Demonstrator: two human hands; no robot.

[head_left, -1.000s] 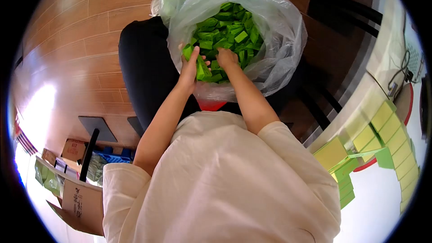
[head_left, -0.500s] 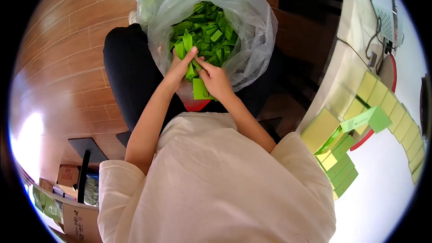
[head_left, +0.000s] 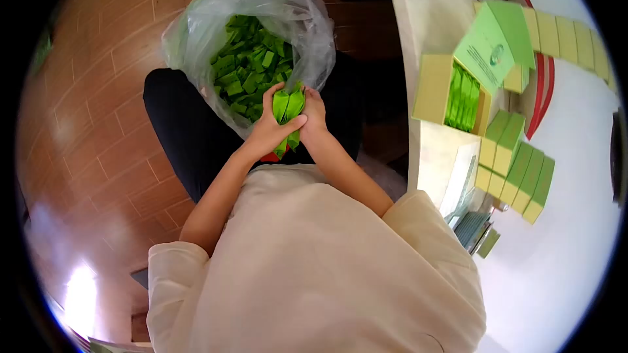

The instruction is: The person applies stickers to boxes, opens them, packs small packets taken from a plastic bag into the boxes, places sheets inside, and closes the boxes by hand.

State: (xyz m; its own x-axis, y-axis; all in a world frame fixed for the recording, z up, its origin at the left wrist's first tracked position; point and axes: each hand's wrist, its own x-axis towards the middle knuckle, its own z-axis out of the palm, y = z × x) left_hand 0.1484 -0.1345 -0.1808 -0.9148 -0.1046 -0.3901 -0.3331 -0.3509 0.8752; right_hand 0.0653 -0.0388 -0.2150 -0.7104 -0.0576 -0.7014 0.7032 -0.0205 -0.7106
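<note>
Several green packets (head_left: 288, 108) stand side by side between my two hands, above the near rim of a clear plastic bag (head_left: 311, 23). My left hand (head_left: 267, 129) grips them from the left, its thumb across their front. Against their right side is my right hand (head_left: 314, 112), fingers curled round them. Inside the bag lies a heap of loose green packets (head_left: 252, 68). On the table to the right, an open box (head_left: 432, 88) holds a row of green packets (head_left: 462, 99), its printed green lid (head_left: 487, 49) raised.
Closed green and yellow boxes (head_left: 517, 163) stand in stacks on the white table (head_left: 556, 255). More boxes (head_left: 569, 39) form a row at the back right, near red-edged round objects (head_left: 541, 95) and cables. Brown tiled floor (head_left: 111, 137) lies to the left.
The view has swung toward the table, bringing the open box fully into sight. My right hand has left the heap and joined my left around the packets, which are now lifted toward my body.
</note>
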